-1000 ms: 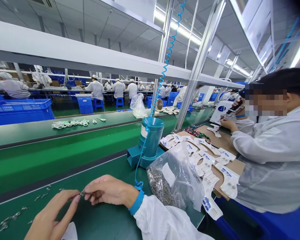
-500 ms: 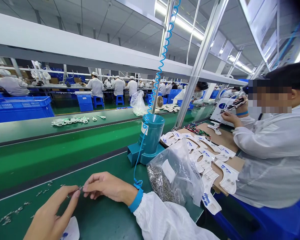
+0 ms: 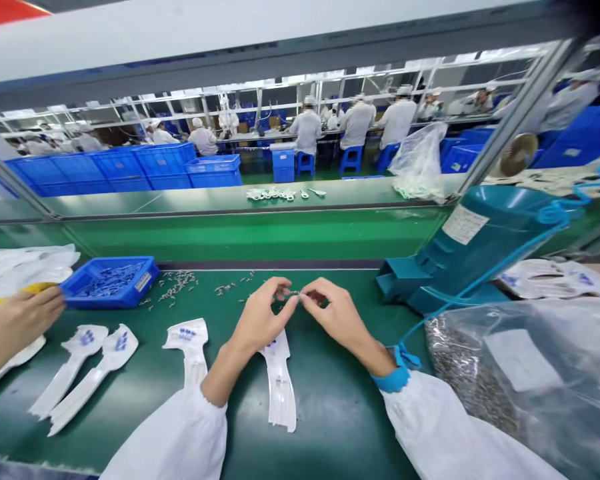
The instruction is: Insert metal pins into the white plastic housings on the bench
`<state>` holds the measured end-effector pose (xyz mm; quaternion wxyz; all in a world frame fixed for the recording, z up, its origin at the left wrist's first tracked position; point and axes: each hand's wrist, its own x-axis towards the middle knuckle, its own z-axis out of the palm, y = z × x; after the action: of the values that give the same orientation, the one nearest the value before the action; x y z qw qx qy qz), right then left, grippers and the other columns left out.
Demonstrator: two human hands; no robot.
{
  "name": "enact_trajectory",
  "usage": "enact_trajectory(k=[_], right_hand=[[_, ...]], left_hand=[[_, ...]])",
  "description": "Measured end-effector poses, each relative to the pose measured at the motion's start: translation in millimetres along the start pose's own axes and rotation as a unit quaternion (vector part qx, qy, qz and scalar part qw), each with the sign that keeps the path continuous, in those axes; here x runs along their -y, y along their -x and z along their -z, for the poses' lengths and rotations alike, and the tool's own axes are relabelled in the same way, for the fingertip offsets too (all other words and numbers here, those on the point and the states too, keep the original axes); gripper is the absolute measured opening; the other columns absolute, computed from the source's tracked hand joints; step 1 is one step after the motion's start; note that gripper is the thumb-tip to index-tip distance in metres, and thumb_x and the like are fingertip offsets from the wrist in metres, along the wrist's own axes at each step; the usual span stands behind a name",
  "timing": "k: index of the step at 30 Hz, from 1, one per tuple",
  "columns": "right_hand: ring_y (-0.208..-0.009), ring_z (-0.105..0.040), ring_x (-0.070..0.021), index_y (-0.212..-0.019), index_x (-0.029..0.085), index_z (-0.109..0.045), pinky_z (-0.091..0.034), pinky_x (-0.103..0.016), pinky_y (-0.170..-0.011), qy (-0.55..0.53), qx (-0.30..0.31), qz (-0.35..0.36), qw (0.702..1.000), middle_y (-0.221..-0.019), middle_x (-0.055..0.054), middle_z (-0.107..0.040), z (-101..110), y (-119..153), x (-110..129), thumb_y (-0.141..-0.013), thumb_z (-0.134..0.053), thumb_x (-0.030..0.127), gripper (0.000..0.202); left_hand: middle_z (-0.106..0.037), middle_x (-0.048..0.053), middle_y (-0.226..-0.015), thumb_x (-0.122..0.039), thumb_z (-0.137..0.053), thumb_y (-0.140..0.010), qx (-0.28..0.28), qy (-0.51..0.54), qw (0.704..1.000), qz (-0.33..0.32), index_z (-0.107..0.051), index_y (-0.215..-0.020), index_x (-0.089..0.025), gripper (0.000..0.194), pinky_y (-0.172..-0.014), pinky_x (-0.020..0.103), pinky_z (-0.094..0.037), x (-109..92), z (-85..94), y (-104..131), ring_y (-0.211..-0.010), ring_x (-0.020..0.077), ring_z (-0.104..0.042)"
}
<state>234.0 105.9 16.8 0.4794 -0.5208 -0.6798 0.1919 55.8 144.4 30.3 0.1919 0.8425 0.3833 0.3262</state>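
Note:
My left hand [image 3: 261, 319] and my right hand [image 3: 337, 319] meet fingertip to fingertip above the green bench. Pinched between them is a small silvery metal part [image 3: 295, 293], too small to name exactly. Below my left hand lies a white plastic shell half [image 3: 281, 393] with blue pieces at its wider end, partly covered by that hand. A second such shell half [image 3: 187, 337] rests left of my left forearm. Loose small metal parts [image 3: 177, 285] are scattered beyond my hands to the left. On my right wrist is a blue strap [image 3: 393, 379] with a coiled cord.
At left, a co-worker's hand [image 3: 23, 327] is beside a blue tray [image 3: 153, 273] of blue pieces. More white shell halves [image 3: 100, 373] lie near it. A teal machine [image 3: 500, 233] and a clear bag of small metal parts [image 3: 470, 373] stand at right.
My view has swung left and down, bringing the blue tray, shell halves and a co-worker's hand into sight. The co-worker at right has left view. Both hands still pinch the small metal part.

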Motion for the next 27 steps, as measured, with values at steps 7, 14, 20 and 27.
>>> enact_trajectory(k=[7,14,20,27], right_hand=[[-0.071,-0.059,-0.0149,-0.083,0.021,-0.066,-0.045,-0.027,-0.066,0.007,0.002,-0.004,1.000,-0.080,-0.001,-0.063,1.3,2.1,2.4,-0.090,-0.059,0.026,0.011],[-0.074,-0.059,-0.0159,-0.083,0.021,-0.063,-0.046,-0.029,-0.069,0.076,0.025,0.044,0.996,-0.082,-0.003,-0.060,1.9,4.0,3.5,-0.093,-0.055,0.022,0.013],[-0.083,-0.058,-0.0189,-0.087,0.020,-0.064,-0.046,-0.032,-0.077,0.151,0.040,0.133,0.979,-0.089,-0.006,-0.063,4.2,6.5,0.0,-0.096,-0.050,0.019,0.016],[-0.080,-0.053,-0.0199,-0.084,0.019,-0.066,-0.041,-0.035,-0.074,0.275,0.063,0.242,0.928,-0.089,-0.009,-0.065,4.7,6.5,0.3,-0.097,-0.047,0.016,0.024]], left_hand=[[-0.067,0.003,-0.098,-0.028,-0.048,-0.098,0.023,-0.023,0.999,-0.042,-0.062,-0.105,-0.022,0.016,-0.083,0.031,-0.048,3.1,2.4,0.7,-0.091,0.0180,-0.062],[-0.064,0.004,-0.092,-0.028,-0.041,-0.101,0.052,-0.080,0.993,-0.062,-0.063,-0.104,-0.023,0.022,-0.080,0.033,-0.042,3.6,2.8,1.8,-0.088,0.0203,-0.058],[-0.062,0.002,-0.088,-0.027,-0.036,-0.102,0.076,-0.035,0.995,-0.053,-0.058,-0.097,-0.022,0.024,-0.078,0.029,-0.043,1.6,2.2,1.2,-0.083,0.0180,-0.058],[-0.057,-0.003,-0.073,-0.033,-0.031,-0.103,0.102,0.032,0.994,-0.007,-0.054,-0.083,-0.021,0.033,-0.064,0.025,-0.041,1.4,2.7,0.9,-0.066,0.0129,-0.054]])
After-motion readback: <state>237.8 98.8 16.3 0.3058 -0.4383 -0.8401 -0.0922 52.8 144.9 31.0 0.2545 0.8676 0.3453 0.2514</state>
